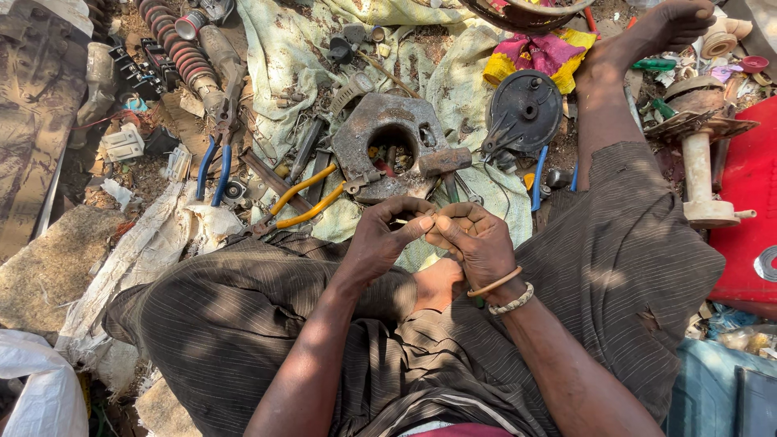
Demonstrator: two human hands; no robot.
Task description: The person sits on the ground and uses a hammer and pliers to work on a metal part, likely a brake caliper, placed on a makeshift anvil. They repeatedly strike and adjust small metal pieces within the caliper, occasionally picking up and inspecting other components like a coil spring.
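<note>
My left hand (380,239) and my right hand (473,239) meet over my lap, fingertips pinched together on a small thin piece (402,221) that is too small to identify. Two bracelets circle my right wrist. Just beyond the hands lies a rusty metal housing (387,137) with a round opening, and a hammer (443,164) rests against its right side. Yellow-handled pliers (303,201) lie on the cloth to the left of my left hand.
A dirty pale cloth (461,81) covers the ground under scattered tools. Blue-handled pliers (212,170) and a ribbed insulator (180,50) lie at upper left. A dark round cover (524,109) sits right of the housing, a red panel (753,202) at far right, my bare foot (660,32) at top.
</note>
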